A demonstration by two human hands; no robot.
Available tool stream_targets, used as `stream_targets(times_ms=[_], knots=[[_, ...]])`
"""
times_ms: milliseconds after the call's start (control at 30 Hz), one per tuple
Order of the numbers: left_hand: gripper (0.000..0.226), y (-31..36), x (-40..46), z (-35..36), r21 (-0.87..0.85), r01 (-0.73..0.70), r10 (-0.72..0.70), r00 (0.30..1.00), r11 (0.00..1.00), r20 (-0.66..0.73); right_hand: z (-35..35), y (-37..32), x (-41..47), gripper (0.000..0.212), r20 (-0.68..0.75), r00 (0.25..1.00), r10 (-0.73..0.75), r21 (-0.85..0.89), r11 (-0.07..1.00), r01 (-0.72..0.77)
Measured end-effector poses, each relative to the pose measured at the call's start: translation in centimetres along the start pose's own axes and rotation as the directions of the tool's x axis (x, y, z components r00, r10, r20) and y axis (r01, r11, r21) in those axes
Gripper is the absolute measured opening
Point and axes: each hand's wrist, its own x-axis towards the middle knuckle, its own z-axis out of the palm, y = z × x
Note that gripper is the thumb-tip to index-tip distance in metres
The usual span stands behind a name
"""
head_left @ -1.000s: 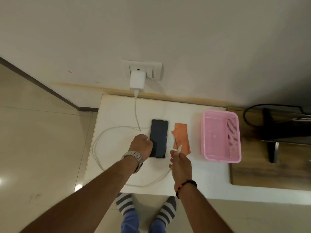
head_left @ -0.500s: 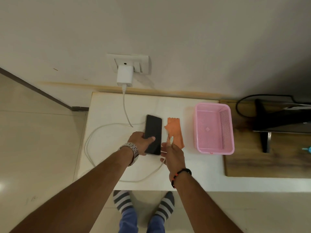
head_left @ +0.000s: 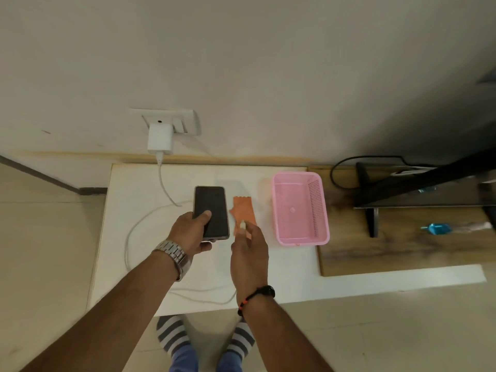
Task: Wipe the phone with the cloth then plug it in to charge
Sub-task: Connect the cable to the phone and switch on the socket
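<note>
The left hand (head_left: pixel 189 233) has its grip curled round the lower end of the phone (head_left: pixel 211 210), thumb on the dark screen, above the white desk (head_left: pixel 128 210). The right hand (head_left: pixel 248 253) pinches the white cable plug (head_left: pixel 242 226) just right of the phone, over the orange cloth (head_left: pixel 243 210) lying on the desk.

Left hand (head_left: pixel 191 234) is covering the phone (head_left: pixel 211 210)'s lower left corner, so its port is staying out of sight. Right hand (head_left: pixel 248 251) is hiding most of the cable plug (head_left: pixel 243 225) and the cloth (head_left: pixel 243 214)'s near edge. The blue object (head_left: pixel 436 228) on the right is blurring out, and the frame edge is cutting off the dark stand (head_left: pixel 418 189).
</note>
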Motion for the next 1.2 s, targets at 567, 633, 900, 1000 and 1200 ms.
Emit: stream_targets(times_ms=[567,633,900,1000,1200], knots=[[0.011,2.6,-3.8,2.7,-0.270,-0.087,0.063,0.993,0.959,-0.096,-2.2,-2.7,-1.9,0.020,0.248,0.967,0.058,0.039,0.997,-0.070],[0.013,2.5,-4.0,2.8,-0.257,-0.099,0.073,0.991,0.961,-0.109,-2.5,-3.1,-2.1,0.021,0.272,0.961,0.056,0.031,0.997,-0.067],[0.013,2.6,-4.8,2.7,-0.234,-0.112,0.089,0.990,0.966,-0.109,-2.7,-3.6,-2.6,0.025,0.312,0.946,0.082,0.042,0.994,-0.100],[0.018,2.9,-5.1,2.5,-0.248,-0.110,0.088,0.991,0.962,-0.097,-2.8,-3.6,-2.6,0.022,0.333,0.939,0.089,0.054,0.992,-0.113],[0.017,3.2,-5.5,2.4,-0.278,-0.088,0.062,0.993,0.957,-0.098,-3.0,-3.9,-2.7,0.019,0.353,0.933,0.071,0.050,0.994,-0.094]])
